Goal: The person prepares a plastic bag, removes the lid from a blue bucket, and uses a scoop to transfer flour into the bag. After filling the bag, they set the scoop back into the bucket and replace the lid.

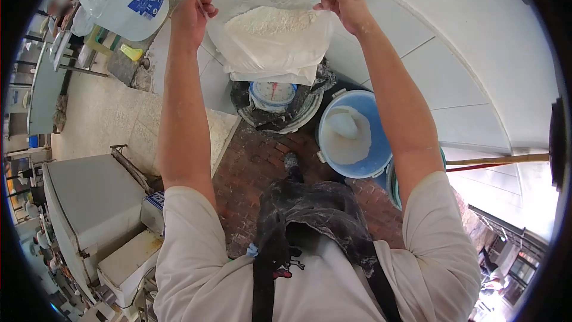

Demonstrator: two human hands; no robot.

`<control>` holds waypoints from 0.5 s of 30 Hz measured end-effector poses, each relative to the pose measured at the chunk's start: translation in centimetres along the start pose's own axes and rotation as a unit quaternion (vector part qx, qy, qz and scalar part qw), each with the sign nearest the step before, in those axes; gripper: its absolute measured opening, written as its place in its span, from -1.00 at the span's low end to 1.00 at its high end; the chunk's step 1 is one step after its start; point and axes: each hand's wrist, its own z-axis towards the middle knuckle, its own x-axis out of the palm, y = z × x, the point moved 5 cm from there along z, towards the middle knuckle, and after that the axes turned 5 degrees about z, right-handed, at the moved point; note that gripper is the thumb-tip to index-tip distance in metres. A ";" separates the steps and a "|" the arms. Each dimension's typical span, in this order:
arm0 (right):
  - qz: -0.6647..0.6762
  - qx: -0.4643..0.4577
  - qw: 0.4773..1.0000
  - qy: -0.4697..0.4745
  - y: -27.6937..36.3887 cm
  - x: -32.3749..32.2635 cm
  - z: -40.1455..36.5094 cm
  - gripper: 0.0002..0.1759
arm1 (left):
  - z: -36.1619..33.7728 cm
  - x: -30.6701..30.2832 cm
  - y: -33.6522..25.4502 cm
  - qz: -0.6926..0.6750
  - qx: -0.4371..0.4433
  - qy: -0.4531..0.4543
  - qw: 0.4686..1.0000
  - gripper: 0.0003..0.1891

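A clear plastic bag (pixel 277 53) of white, flour-like powder (pixel 268 21) rests on top of a dial scale (pixel 273 94). My left hand (pixel 196 11) pinches the left side of the bag's top edge. On the opposite side, my right hand (pixel 342 1) grips the right edge of the same bag. Both arms reach forward, so the bag's mouth is stretched between the hands. The scale stands on a round tub (pixel 286 126) covered with dark plastic. Below my right forearm, a blue bucket (pixel 329 166) contains white powder and a white scoop (pixel 343 125).
A large clear jug (pixel 122 3) with a blue label stands at the upper left. White appliance-like boxes (pixel 89 197) are at the left. Tiled wall (pixel 447 71) closes off the right side, with a pole (pixel 506 160) along it. Red brick floor (pixel 244 185) lies beneath me.
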 end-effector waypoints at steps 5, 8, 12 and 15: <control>-0.066 0.011 0.997 -0.036 -1.4 -2.4 -0.3 -0.51 | -0.9 -0.7 0.4 0.107 -0.013 -0.010 0.994 -0.52; -0.084 0.039 0.995 -0.044 -2.0 -2.6 -1.8 -0.43 | -1.9 -1.4 0.7 0.206 -0.028 -0.029 0.978 -0.60; -0.127 0.027 0.991 -0.040 -3.0 -3.6 -4.1 -0.47 | -4.0 -1.8 2.5 0.286 0.037 -0.078 0.954 -0.65; -0.177 -0.011 0.982 -0.069 -4.3 -6.4 -7.9 -0.52 | -7.9 -4.0 4.7 0.258 0.194 -0.236 0.917 -0.72</control>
